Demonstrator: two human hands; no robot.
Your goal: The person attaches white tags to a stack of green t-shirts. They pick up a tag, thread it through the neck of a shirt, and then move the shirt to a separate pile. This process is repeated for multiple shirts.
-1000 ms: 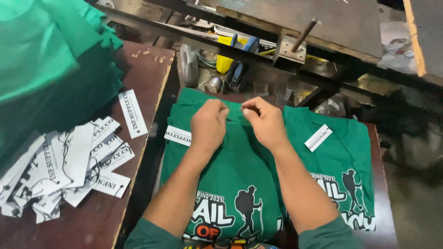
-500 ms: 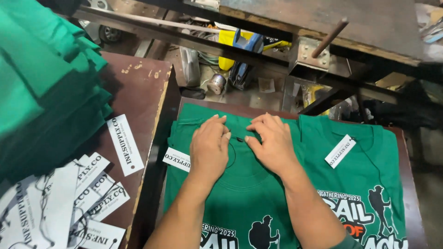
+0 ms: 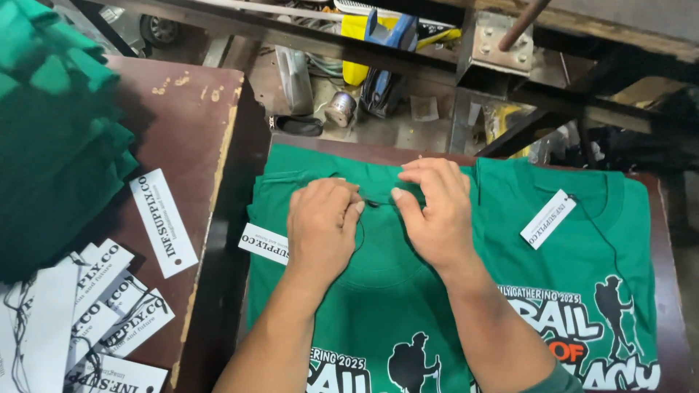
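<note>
Left hand (image 3: 322, 227) and right hand (image 3: 437, 215) pinch black string (image 3: 371, 204) at green shirt (image 3: 378, 291) collar. Neighbouring shirt (image 3: 582, 240) already tagged; loose tags (image 3: 109, 313) remain.

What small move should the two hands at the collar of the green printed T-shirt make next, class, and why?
Probably draw the thin black string snug at the collar of the green printed T-shirt. The left hand and right hand pinch it there, and it trails loose from the collar; the white rectangular paper tag lies flat beside the left hand, while the neighbouring green T-shirt's white tag already hangs at its collar.
</note>
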